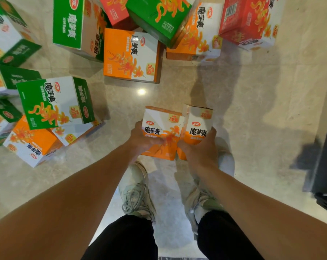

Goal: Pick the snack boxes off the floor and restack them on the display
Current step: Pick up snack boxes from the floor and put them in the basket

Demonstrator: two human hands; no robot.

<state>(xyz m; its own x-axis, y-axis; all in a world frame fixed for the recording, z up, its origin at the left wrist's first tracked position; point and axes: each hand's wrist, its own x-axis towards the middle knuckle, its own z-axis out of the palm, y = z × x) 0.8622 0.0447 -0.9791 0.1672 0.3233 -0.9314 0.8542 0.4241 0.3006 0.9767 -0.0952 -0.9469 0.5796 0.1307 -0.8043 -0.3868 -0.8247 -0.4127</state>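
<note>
My left hand [142, 136] gripped one orange box [161, 132] and my right hand [200, 147] gripped another [197, 124], side by side and touching, lifted above my shoes [138, 190]. More boxes [55, 102], green, orange and red, lay scattered on the floor [252, 109] ahead and to my left.

glossy beige floor [252, 102], pale laced sneakers [137, 194], dark fixture [326, 175] at right
</note>
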